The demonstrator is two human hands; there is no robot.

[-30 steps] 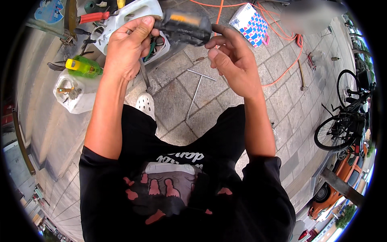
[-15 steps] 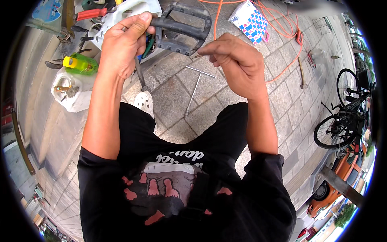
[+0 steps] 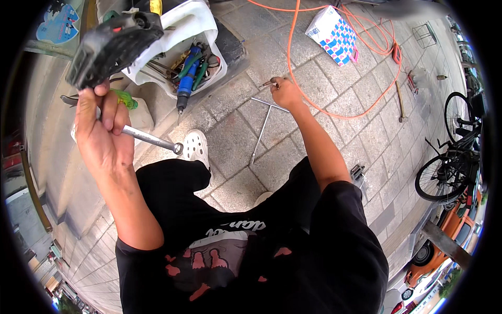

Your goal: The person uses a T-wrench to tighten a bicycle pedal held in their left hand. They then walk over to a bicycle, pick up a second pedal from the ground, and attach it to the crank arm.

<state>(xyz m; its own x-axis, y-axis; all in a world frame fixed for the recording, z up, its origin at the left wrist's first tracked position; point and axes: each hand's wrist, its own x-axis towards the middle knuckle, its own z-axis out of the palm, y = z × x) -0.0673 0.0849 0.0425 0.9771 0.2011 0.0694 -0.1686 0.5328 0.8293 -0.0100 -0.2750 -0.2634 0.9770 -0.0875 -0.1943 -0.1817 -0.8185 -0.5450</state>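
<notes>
Head view, looking down on a person seated over a paved floor [image 3: 376,136]. Left hand [image 3: 102,133] is raised and closed around two things at once: a black bicycle pedal [image 3: 112,47], held up at the fingertips, and a metal rod-like tool [image 3: 151,138] clamped under the fingers, its round end pointing toward the white shoe [image 3: 196,146]. Right hand [image 3: 285,91] is stretched out low to the floor, fingers pinched together on a small dark part [image 3: 271,82]; what the part is cannot be told. Just beside that hand, on its near side, lies a T-shaped metal wrench [image 3: 264,125], taken here as the landmark. Left of the wrench and beyond the shoe stands a white tool bin [image 3: 201,29] holding a blue-handled tool and green-handled pliers. Beyond the wrench an orange cable [image 3: 340,112] loops across the paving, passing close by the right hand. Farther beyond, a blue-and-white checked box [image 3: 334,34] lies inside the cable's loop. Well to the right of the wrench a hammer [image 3: 400,102] rests on the stones, and farther right stands a bicycle [image 3: 452,157].
</notes>
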